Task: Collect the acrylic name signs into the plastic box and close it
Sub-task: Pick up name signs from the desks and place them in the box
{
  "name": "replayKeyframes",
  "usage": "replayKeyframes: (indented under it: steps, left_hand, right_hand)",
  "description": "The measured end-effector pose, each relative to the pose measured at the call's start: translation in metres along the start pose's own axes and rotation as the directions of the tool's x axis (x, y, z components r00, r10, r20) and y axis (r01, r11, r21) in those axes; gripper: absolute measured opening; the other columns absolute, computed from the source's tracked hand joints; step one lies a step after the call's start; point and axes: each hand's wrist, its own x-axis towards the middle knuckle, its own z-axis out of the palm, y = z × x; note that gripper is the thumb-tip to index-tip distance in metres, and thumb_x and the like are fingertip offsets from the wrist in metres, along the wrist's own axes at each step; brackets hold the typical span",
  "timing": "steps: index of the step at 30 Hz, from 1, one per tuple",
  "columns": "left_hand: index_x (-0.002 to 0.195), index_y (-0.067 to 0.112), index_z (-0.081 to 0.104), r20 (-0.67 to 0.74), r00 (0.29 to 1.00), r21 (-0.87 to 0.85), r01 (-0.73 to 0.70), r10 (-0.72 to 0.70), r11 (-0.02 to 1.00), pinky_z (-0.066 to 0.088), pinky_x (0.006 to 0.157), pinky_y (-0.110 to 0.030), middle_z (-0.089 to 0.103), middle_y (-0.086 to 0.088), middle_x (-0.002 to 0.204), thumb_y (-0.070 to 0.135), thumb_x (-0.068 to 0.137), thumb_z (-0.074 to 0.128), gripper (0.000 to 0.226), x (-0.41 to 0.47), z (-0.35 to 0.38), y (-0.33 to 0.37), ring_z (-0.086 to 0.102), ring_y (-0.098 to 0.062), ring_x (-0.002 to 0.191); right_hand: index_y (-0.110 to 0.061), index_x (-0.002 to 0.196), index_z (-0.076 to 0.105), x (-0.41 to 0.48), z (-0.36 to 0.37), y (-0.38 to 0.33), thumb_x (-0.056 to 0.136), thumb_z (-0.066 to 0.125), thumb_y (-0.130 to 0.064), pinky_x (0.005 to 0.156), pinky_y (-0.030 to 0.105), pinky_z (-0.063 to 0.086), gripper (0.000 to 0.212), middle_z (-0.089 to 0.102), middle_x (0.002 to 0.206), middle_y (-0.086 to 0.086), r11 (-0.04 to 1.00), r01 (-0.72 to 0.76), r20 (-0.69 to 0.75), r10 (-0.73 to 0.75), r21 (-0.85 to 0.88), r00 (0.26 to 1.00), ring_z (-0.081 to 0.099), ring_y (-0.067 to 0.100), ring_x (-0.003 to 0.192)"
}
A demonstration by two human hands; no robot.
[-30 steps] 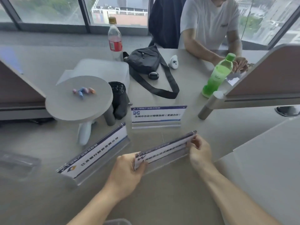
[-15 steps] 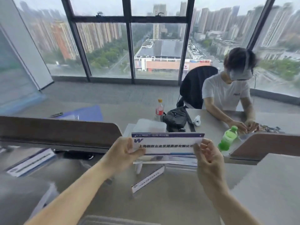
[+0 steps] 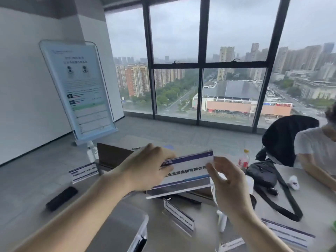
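Both hands hold one acrylic name sign (image 3: 189, 171) in the air above the desk (image 3: 309, 202): left hand (image 3: 145, 170) gripping its left end, right hand (image 3: 227, 180) pinching its right end. The slick sign could slip. Partly legible print reads "业发展集团有限公司". The grey plastic box (image 3: 125, 226), probably lidded, sits below left.

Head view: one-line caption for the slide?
Left hand and right hand hold an acrylic name sign raised above the desk, more signs below.

acrylic name sign (image 3: 189, 171), held up: printed "业发展集团有限公", ends covered. standing poster (image 3: 81, 91), other signs: text blurred, unreadable.
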Motion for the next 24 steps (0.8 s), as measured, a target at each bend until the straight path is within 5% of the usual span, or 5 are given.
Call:
replayKeyframes:
  steps: [4,8,12,18,24]
  left_hand:
    - [0.100,0.030,0.075,-0.009,0.992,-0.064,0.129,-0.129,0.990,0.049,0.072,-0.026,0.073,0.018,0.078,0.031,0.092,0.069,0.010,-0.047,-0.009,-0.087,0.062,0.001,0.069]
    - [0.101,0.031,0.077,0.037,0.957,-0.216,0.289,-0.288,0.933,0.059,0.073,-0.029,0.079,0.013,0.079,0.031,0.090,0.068,0.014,-0.090,-0.006,-0.182,0.073,-0.002,0.072]
    - [0.100,0.025,0.079,0.094,0.906,-0.247,0.423,-0.413,0.872,0.056,0.070,-0.023,0.080,0.008,0.084,0.026,0.091,0.069,0.014,-0.130,0.013,-0.254,0.073,-0.006,0.077]
    - [0.093,0.014,0.073,0.411,0.771,-0.154,0.584,-0.486,0.797,0.050,0.059,-0.031,0.063,0.005,0.068,0.016,0.097,0.052,0.022,-0.161,0.063,-0.341,0.058,-0.015,0.062]
    - [0.079,0.022,0.058,0.471,0.617,-0.046,0.731,-0.631,0.681,0.060,0.066,-0.047,0.065,0.001,0.070,0.020,0.095,0.044,0.021,-0.199,0.149,-0.400,0.065,-0.028,0.065]
  right_hand:
    - [-0.030,0.137,0.049,-0.018,0.099,0.010,0.085,0.075,-0.032,0.109,0.029,0.044,0.058,0.056,0.138,-0.016,0.967,-0.225,0.052,0.220,0.122,0.974,0.053,-0.001,0.124]
    - [-0.029,0.151,0.035,-0.042,0.207,0.033,0.062,0.084,-0.041,0.106,0.051,0.046,0.102,0.042,0.154,0.003,0.639,-0.647,0.292,0.579,0.416,0.761,0.057,0.024,0.124]
    - [-0.014,0.143,0.047,-0.080,0.311,0.057,0.081,0.075,-0.029,0.097,0.053,0.053,0.070,0.068,0.130,0.009,0.441,-0.793,0.491,0.625,0.421,0.608,0.065,0.031,0.119]
    - [-0.013,0.146,0.038,-0.114,0.410,0.095,0.098,0.060,-0.019,0.097,0.049,0.046,0.053,0.065,0.126,0.012,0.353,-0.896,0.461,0.769,0.271,0.442,0.061,0.028,0.114]
    - [-0.017,0.111,0.055,-0.115,0.483,0.163,0.100,0.054,-0.010,0.098,0.047,0.048,0.013,0.064,0.094,0.008,0.097,-0.961,0.450,0.869,0.258,0.208,0.062,0.031,0.099]
